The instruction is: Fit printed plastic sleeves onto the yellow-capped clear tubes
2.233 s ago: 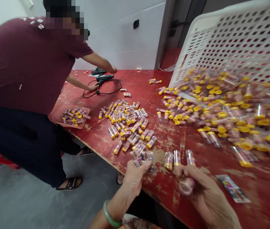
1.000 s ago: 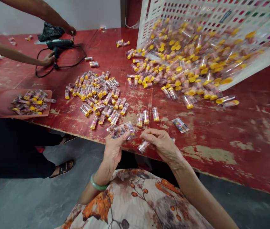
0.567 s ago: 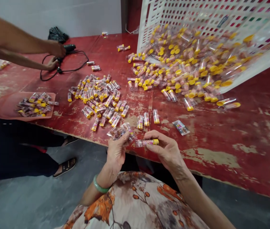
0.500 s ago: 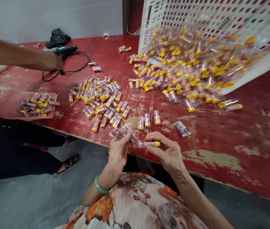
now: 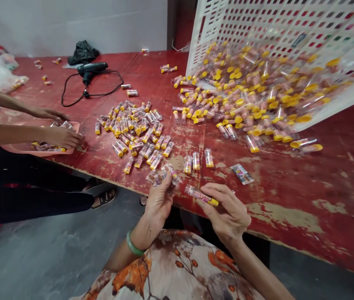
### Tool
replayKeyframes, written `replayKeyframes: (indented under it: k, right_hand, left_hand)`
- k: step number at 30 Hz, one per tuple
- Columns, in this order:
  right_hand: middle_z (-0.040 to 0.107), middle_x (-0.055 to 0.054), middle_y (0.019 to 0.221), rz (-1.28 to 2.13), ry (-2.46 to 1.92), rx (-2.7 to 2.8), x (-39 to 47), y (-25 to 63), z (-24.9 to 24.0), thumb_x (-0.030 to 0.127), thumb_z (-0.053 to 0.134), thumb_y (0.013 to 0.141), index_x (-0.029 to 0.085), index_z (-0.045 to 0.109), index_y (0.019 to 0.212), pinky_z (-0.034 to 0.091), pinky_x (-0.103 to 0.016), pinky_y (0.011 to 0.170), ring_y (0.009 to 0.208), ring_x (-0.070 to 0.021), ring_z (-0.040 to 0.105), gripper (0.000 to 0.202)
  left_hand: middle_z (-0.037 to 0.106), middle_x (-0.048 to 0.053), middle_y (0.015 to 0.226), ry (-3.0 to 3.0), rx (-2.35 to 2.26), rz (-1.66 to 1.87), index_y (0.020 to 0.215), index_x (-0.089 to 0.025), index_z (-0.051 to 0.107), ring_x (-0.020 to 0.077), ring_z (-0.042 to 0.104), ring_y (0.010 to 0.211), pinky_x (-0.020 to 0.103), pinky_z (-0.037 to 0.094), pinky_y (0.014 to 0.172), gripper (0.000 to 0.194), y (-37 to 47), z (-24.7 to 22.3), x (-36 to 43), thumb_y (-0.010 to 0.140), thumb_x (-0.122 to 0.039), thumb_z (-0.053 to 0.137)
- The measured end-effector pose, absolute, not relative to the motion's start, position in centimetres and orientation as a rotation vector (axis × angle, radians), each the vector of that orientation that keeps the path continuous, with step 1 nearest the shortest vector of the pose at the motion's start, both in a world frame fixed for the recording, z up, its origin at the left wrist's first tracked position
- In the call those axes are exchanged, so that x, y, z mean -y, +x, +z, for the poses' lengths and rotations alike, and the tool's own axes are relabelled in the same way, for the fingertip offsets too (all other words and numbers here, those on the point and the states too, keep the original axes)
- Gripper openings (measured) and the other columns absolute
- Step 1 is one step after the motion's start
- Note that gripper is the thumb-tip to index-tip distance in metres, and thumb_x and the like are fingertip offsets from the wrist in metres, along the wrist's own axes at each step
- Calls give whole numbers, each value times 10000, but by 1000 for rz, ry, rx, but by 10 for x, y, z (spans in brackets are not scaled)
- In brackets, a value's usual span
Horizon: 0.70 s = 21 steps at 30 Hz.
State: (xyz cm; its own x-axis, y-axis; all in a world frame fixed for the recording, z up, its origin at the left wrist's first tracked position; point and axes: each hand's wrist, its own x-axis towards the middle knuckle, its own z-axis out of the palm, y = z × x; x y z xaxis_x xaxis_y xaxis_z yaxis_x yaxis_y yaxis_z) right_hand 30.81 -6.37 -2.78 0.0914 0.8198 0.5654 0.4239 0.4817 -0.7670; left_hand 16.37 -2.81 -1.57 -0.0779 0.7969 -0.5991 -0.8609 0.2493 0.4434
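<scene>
Between the thumb and fingers of my left hand [image 5: 159, 200] is a small bunch of printed plastic sleeves [image 5: 166, 177]. My right hand [image 5: 227, 210] pinches a clear tube with a yellow cap [image 5: 202, 196], its cap end toward the palm and its other end toward my left hand. The tube and the sleeves are apart. Just beyond my hands, a few capped tubes [image 5: 196, 161] stand or lean on the red table. A single flat printed sleeve [image 5: 242, 173] lies to their right. Farther left is a pile of labelled tubes [image 5: 136, 129].
A white perforated crate [image 5: 320, 25] lies tipped at the back right, yellow-capped tubes spilling from it. A heat gun [image 5: 92, 68] with a black cord and a black plastic bag [image 5: 84, 52] lie at the back left. Another person's hands [image 5: 61, 135] are over a pink tray [image 5: 17, 137].
My right hand has drawn the tube slightly right and tilted its capped end down. The other person's hand has left the heat gun, and both their hands are now at the pink tray.
</scene>
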Motion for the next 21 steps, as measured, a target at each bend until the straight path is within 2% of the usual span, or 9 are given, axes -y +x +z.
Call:
replayKeyframes:
  k: [6, 12, 17, 21]
  right_hand:
    - [664, -56, 944, 313, -1016, 1611, 60, 306, -27, 95, 667, 743, 230, 657, 1041, 545, -315, 698, 807, -170, 648, 327]
    - [670, -64, 923, 225, -1106, 1526, 62, 299, -27, 105, 678, 747, 217, 658, 1026, 559, -324, 720, 824, -179, 650, 301]
    - [685, -67, 910, 301, -1133, 1500, 70, 293, -40, 129, 661, 776, 207, 644, 1035, 568, -339, 739, 830, -187, 660, 271]
    - [690, -79, 925, 77, -1117, 1577, 74, 289, -51, 111, 699, 734, 203, 636, 1090, 577, -309, 689, 807, -189, 671, 373]
  left_hand:
    - [722, 30, 862, -62, -893, 1350, 837, -149, 691, 135, 667, 748, 240, 546, 701, 219, 166, -20, 30, 640, -124, 783]
    - [711, 14, 830, -41, -885, 1323, 798, -141, 683, 117, 654, 725, 225, 541, 688, 216, 168, -27, 40, 618, -144, 803]
    - [703, 18, 803, 49, -920, 1309, 793, -142, 672, 137, 656, 764, 245, 531, 705, 248, 169, -31, 47, 593, -155, 817]
    - [696, 15, 758, 126, -1003, 1380, 786, -146, 663, 158, 660, 776, 288, 526, 758, 287, 170, -29, 47, 558, -173, 836]
